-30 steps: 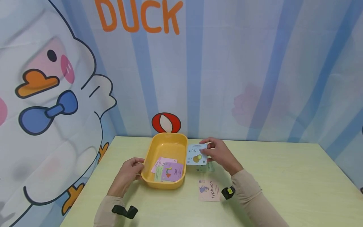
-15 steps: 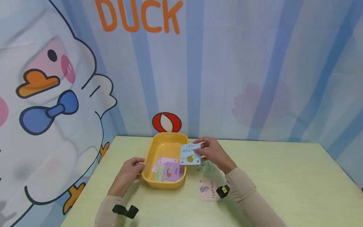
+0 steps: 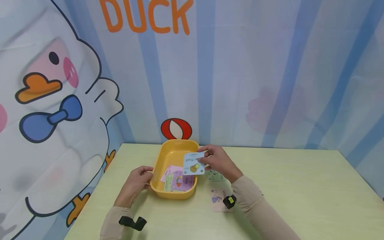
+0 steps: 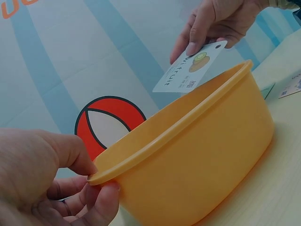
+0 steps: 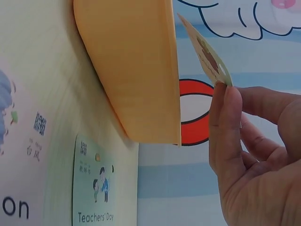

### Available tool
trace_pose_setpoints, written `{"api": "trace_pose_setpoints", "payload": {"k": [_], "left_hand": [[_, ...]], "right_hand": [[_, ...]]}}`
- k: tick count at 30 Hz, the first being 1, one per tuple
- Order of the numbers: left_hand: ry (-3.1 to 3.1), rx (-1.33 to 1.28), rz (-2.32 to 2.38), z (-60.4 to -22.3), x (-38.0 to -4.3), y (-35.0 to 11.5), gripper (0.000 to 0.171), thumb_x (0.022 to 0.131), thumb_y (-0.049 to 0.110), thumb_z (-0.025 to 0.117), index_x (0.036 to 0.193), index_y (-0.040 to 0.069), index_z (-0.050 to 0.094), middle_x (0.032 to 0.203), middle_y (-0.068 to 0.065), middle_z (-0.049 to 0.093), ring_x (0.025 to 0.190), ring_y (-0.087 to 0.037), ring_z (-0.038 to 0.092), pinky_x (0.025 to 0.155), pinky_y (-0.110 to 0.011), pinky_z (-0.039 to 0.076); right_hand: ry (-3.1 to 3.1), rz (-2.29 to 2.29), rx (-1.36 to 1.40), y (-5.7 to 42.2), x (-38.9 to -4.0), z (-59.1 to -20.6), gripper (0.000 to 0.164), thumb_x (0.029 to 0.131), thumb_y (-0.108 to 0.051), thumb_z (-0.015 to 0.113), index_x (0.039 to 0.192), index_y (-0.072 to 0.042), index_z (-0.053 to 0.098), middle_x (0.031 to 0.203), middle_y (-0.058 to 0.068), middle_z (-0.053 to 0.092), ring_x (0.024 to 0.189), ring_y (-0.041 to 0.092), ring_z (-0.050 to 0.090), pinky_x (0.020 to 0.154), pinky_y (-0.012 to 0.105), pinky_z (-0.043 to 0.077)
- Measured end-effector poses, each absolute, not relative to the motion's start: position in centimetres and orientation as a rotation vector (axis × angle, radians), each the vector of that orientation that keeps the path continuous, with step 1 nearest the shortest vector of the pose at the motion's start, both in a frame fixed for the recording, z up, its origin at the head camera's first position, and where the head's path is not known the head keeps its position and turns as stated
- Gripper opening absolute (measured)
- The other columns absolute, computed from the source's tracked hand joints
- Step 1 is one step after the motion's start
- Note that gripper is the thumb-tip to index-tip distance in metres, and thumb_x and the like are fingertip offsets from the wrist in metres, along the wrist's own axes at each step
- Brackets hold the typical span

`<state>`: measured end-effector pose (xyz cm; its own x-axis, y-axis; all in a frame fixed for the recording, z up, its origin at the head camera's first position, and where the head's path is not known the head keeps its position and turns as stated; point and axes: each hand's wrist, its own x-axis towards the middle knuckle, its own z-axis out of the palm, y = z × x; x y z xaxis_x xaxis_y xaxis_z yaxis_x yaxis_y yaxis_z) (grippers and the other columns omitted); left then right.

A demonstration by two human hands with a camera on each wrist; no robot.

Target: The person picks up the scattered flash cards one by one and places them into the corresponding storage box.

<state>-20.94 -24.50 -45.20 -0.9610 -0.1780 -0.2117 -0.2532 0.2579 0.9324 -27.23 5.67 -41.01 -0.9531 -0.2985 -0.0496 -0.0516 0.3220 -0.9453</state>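
My right hand [image 3: 220,161] pinches a pale blue kiwi fruit flashcard [image 3: 192,165] by its edge, and the card overlaps the right side of the yellow bin [image 3: 159,190] in the head view. From the left wrist view, the flashcard [image 4: 190,70] is tilted above the bin's rim. My left hand [image 3: 136,183] grips the bin's left rim, thumb and fingers on either side of it, as the left hand [image 4: 61,179] in its own wrist view shows. Several cards lie inside the bin, a purple zoo card [image 3: 179,181] on top.
On the table right of the bin lie a green Teachers' Day card [image 5: 94,188] and a pink typhoon card [image 3: 217,200], partly hidden by the right wrist's black strap [image 3: 229,201]. A printed duck curtain [image 3: 240,83] hangs behind the table and along its left side.
My right hand has carried the kiwi fruit flashcard leftward, from beside the bin's right rim to over the bin. My left hand and the bin have stayed in place.
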Motion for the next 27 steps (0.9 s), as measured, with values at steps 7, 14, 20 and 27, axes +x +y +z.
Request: {"api": "trace_pose_setpoints", "payload": {"k": [7,14,20,27], "left_hand": [[2.450,-0.417,1.825,-45.2,-21.0,-24.5,0.035,0.096,0.010,0.055,0.129,-0.001,0.058,0.101,-0.012,0.058,0.083,-0.021,0.059,0.067,-0.029,0.055],[2.449,-0.424,1.816,-45.1,-20.9,-24.5,0.034,0.096,0.010,0.055,0.129,0.000,0.057,0.103,-0.013,0.058,0.085,-0.022,0.059,0.068,-0.029,0.055],[2.452,-0.423,1.812,-45.2,-20.9,-24.5,0.034,0.096,0.010,0.055,0.129,0.000,0.057,0.103,-0.013,0.058,0.085,-0.022,0.059,0.068,-0.029,0.055],[2.445,-0.420,1.824,-45.2,-20.9,-24.5,0.034,0.095,0.009,0.055,0.128,0.000,0.058,0.103,-0.013,0.061,0.084,-0.021,0.059,0.067,-0.029,0.055]], "right_hand": [[2.356,-1.675,-0.385,4.7,-27.2,-40.8,0.037,0.091,-0.007,0.073,0.128,-0.007,0.069,0.103,0.012,0.058,0.088,0.022,0.064,0.070,0.034,0.061],[2.388,-1.619,-0.391,3.7,-27.1,-40.7,0.038,0.092,-0.004,0.070,0.130,-0.006,0.068,0.106,0.013,0.060,0.091,0.023,0.064,0.074,0.038,0.061],[2.392,-1.584,-0.386,2.9,-27.3,-41.0,0.040,0.091,-0.001,0.069,0.131,-0.004,0.066,0.107,0.013,0.060,0.092,0.024,0.063,0.070,0.031,0.061],[2.401,-1.572,-0.363,2.3,-27.2,-40.8,0.033,0.090,0.000,0.070,0.122,-0.007,0.070,0.106,0.012,0.057,0.091,0.024,0.062,0.069,0.030,0.060]]}}
